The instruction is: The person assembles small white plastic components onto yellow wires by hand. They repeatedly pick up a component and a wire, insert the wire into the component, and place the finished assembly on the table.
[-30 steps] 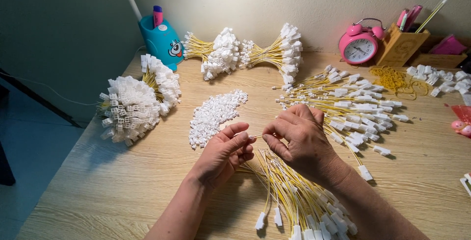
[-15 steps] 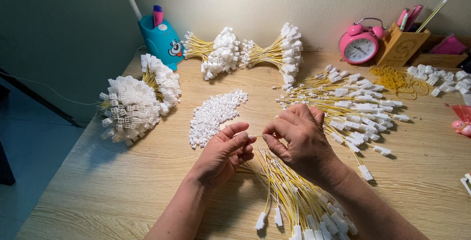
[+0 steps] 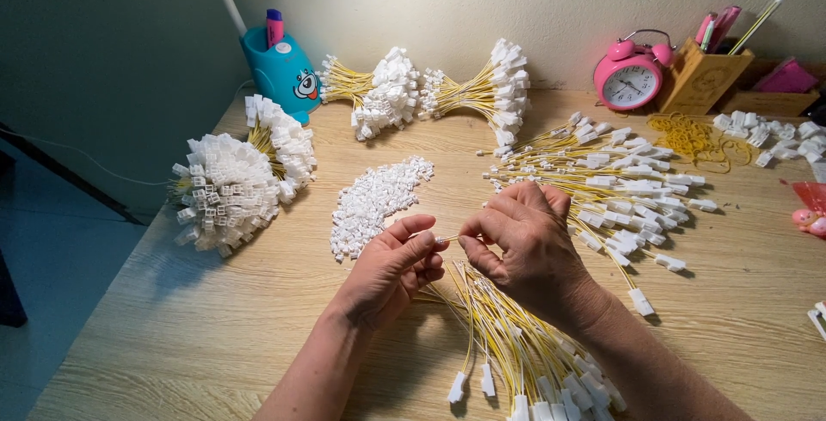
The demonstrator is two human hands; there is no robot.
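**Seating a connector on a yellow lead**

While your two hands meet over the middle of the wooden desk (image 3: 172, 335), you are at the joining step: the left hand (image 3: 391, 266) pinches what looks like a small white connector housing between thumb and forefinger, though it is too small to be sure, and the right hand (image 3: 525, 245) is closed on the bare end of a thin yellow wire (image 3: 449, 239), its fingertips bunched tight. The wire tip sits between the two hands, just short of the left fingertips. The next move calls for a straight, aligned push, with little force.

Nearest you, beneath the wrists, lies a fan of yellow leads with white plugs (image 3: 516, 369). Just beyond the left hand is the heap of loose white housings (image 3: 374, 202), and beyond the right a spread of more plugged leads (image 3: 619, 180). Left of that sit bundled harnesses (image 3: 228, 189), with two more bundles (image 3: 430, 94) farther back. Against the plain wall stand a blue pen holder (image 3: 284, 73), a pink alarm clock (image 3: 631, 81) and a wooden pencil box (image 3: 701, 77).
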